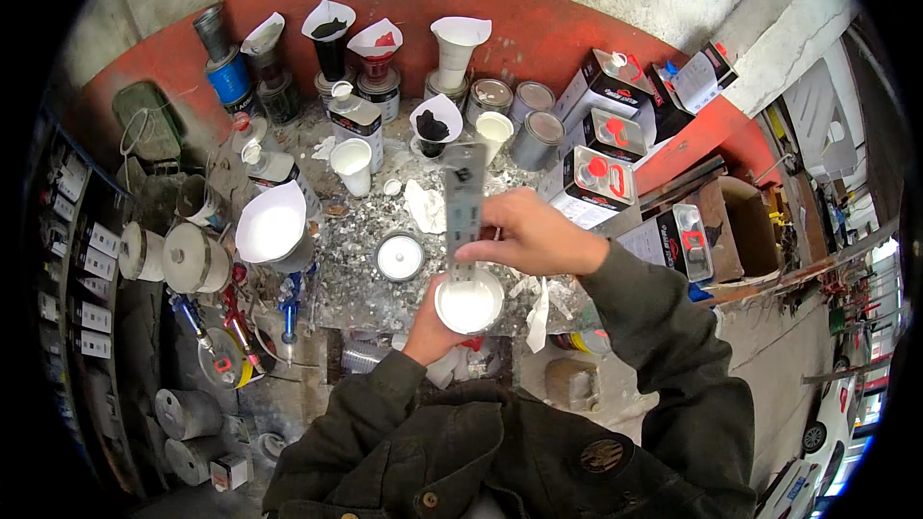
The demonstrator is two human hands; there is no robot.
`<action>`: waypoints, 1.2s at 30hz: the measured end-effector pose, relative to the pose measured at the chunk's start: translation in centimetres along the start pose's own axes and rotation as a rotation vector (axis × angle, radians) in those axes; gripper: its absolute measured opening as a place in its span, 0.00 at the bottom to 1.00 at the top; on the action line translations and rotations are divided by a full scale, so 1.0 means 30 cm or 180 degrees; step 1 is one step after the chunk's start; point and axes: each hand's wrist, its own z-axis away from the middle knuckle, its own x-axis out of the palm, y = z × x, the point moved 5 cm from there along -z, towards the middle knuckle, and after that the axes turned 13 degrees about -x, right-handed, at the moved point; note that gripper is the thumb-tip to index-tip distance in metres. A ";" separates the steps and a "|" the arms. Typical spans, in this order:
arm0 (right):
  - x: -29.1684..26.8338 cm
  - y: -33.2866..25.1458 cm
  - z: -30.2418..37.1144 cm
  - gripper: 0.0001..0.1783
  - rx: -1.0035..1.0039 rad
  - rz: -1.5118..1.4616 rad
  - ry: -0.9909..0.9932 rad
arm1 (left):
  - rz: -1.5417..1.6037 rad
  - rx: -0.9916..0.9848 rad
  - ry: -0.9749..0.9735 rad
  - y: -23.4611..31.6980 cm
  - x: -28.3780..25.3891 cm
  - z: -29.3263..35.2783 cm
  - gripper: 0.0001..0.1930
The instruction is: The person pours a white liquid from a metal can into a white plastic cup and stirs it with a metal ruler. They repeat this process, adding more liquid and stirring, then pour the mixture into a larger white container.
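White cup (pixel 497 315) hides most of the left fingers (pixel 432 299) gripping it; right fingers (pixel 478 251) pinch a flat stick (pixel 464 183), lower end unclear.

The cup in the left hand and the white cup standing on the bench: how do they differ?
The held cup is gripped by the left hand, while the standing cup rests on the bench, touched by neither hand. The held cup has a flat strip from the right hand at its mouth; the standing cup has none. Both are white, open and round-mouthed.
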 end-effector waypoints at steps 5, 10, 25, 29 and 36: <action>-0.147 -0.164 0.027 0.10 -0.0336 -0.0326 0.0270 | 0.0024 0.0147 -0.0078 -0.001 -0.005 -0.004 0.46; -0.186 -0.208 0.009 0.07 -0.0723 -0.0559 0.0171 | -0.0516 0.0267 -0.0158 0.038 -0.020 -0.011 0.46; -0.077 -0.086 0.153 0.17 0.0033 0.0458 0.0599 | -0.0358 0.0035 -0.0015 0.047 -0.040 -0.034 0.47; -0.042 -0.110 0.198 0.11 0.0645 0.0106 0.0768 | -0.0190 0.0089 0.0213 0.033 -0.035 -0.052 0.46; 0.002 -0.204 0.171 0.12 0.0380 0.0106 0.1231 | -0.0262 0.0360 0.0751 0.057 -0.009 -0.071 0.44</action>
